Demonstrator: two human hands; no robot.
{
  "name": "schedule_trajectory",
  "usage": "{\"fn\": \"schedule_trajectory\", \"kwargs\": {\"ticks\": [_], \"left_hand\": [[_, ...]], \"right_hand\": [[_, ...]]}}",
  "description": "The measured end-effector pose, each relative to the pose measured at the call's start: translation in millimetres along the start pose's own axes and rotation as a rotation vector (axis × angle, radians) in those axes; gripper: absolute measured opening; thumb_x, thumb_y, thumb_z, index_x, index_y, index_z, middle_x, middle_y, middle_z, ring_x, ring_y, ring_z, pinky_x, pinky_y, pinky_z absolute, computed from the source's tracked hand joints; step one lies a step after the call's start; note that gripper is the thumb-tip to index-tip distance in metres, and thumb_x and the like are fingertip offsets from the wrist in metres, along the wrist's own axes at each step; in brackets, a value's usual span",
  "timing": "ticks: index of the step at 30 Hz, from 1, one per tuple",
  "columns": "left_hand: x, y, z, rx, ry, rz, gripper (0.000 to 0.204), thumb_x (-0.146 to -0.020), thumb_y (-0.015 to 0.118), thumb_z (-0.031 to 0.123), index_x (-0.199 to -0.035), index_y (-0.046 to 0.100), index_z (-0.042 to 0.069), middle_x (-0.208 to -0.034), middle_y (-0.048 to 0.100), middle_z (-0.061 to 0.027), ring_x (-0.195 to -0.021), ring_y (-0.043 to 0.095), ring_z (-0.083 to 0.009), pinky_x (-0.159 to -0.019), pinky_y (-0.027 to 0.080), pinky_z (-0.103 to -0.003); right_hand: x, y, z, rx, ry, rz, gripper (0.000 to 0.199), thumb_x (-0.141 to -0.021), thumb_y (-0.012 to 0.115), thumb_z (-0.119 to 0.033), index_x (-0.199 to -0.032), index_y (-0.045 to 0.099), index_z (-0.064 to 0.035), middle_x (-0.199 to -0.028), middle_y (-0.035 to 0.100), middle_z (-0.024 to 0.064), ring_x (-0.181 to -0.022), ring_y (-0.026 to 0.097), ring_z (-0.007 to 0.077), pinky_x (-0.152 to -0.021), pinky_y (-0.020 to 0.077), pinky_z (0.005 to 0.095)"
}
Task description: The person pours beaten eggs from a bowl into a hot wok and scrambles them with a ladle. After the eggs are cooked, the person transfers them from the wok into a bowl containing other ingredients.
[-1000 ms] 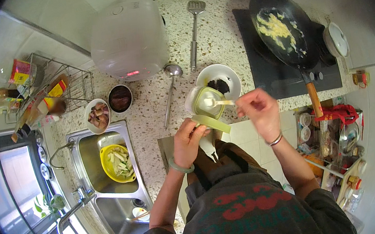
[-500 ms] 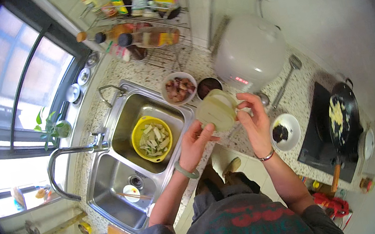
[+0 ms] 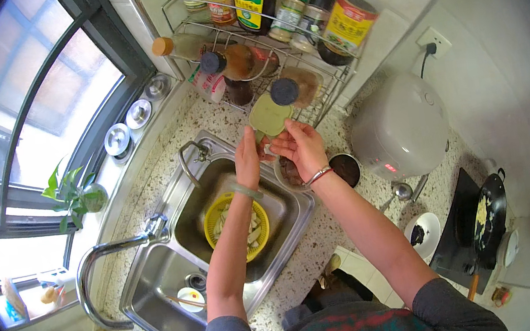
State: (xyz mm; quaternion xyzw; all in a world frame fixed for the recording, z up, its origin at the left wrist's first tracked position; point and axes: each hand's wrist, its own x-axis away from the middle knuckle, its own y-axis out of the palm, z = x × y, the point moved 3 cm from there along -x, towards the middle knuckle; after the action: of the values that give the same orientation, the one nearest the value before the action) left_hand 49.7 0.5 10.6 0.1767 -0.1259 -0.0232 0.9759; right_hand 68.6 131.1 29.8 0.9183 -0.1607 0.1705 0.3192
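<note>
A pale green plastic container (image 3: 270,114) is held out over the counter, in front of the wire rack. My left hand (image 3: 247,158) grips its left side, and my right hand (image 3: 303,149) closes on its near right edge, thumb on top. Something whitish shows between my palms, too covered to name. Below my right hand, a bowl of meat pieces (image 3: 288,174) is partly hidden. A dark bowl (image 3: 346,169) with dark contents stands to its right. Under my left forearm, a yellow colander (image 3: 215,220) of pale cut vegetables sits in the sink.
The wire rack (image 3: 342,78) carries several bottles and jars. A double sink (image 3: 159,280) with a curved faucet (image 3: 85,276) lies left. At right are a rice cooker (image 3: 400,124), a ladle (image 3: 403,191), a white bowl (image 3: 428,227) and a frying pan (image 3: 496,202) with yellow food.
Both hands have carried the pale green container forward and left, from beside the rice cooker to the front of the rack. The view has shifted, with the rack now nearer.
</note>
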Motion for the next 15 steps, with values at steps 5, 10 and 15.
{"fn": "schedule_trajectory", "kwargs": {"ticks": [5, 10, 15], "left_hand": [[-38, -12, -11, 0.014, -0.011, -0.001, 0.045, -0.098, 0.042, 0.043, -0.092, 0.059, 0.002, -0.074, 0.052, -0.0021, -0.059, 0.049, -0.0104, -0.051, 0.052, -0.028], [-64, -9, -24, -0.070, -0.066, -0.036, 0.041, -0.099, 0.041, 0.037, -0.103, 0.060, 0.000, -0.079, 0.057, -0.0029, -0.065, 0.056, -0.0112, -0.049, 0.051, -0.026], [-83, 5, -40, 0.008, -0.067, -0.046, 0.037, -0.097, 0.047, 0.037, -0.099, 0.058, 0.001, -0.072, 0.051, -0.0021, -0.057, 0.052, -0.0117, -0.048, 0.052, -0.028]], "right_hand": [[-34, 13, 6, 0.073, -0.047, -0.011, 0.029, -0.091, 0.064, -0.025, -0.097, 0.050, -0.0012, -0.083, 0.056, 0.0084, -0.082, 0.068, 0.0286, -0.070, 0.0590, 0.0389], [-50, 12, 7, 0.129, -0.091, 0.085, 0.030, -0.091, 0.063, -0.026, -0.095, 0.050, 0.0007, -0.082, 0.056, 0.0093, -0.082, 0.069, 0.0289, -0.067, 0.0603, 0.0385], [-65, 7, 6, 0.117, -0.118, 0.147, 0.030, -0.091, 0.063, -0.026, -0.095, 0.052, 0.0011, -0.082, 0.057, 0.0089, -0.079, 0.068, 0.0259, -0.067, 0.0597, 0.0359]]}}
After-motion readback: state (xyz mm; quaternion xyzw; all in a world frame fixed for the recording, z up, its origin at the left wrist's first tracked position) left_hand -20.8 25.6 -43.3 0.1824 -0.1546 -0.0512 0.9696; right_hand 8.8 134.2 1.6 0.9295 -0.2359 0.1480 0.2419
